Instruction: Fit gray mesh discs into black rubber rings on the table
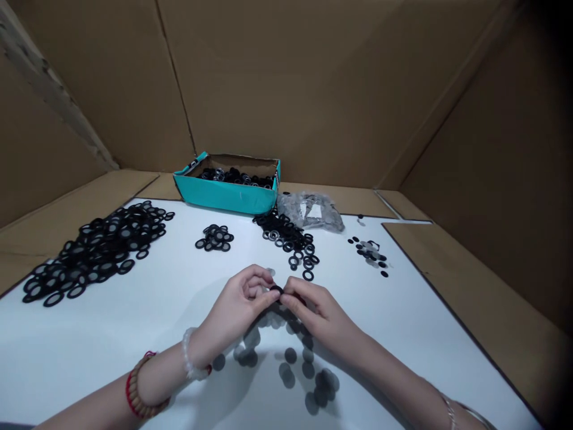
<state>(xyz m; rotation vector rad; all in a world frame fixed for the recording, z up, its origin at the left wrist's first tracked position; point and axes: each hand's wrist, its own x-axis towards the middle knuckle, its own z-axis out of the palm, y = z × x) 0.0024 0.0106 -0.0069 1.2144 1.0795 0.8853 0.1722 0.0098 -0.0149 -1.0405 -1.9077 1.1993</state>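
Note:
Between my two hands is a small black ring (277,291), held just above the white tabletop. My left hand (250,292) pinches its left side with thumb and fingers. On the right side, my right hand (308,301) grips the same ring with thumb and forefinger; the fingertips partly cover it. Several thin grey discs (290,376) lie scattered on the table below and between my wrists. Beyond my fingers, a loose pile of black rings (290,233) spreads toward me from the box.
A turquoise box (224,194) of rings stands at the back, beside a clear plastic bag (311,210). Rings with grey centres form a large heap (98,251) at left and a small pile (215,237) nearer the middle. Small black and grey pieces (371,254) lie right. Cardboard walls (286,89) surround the table.

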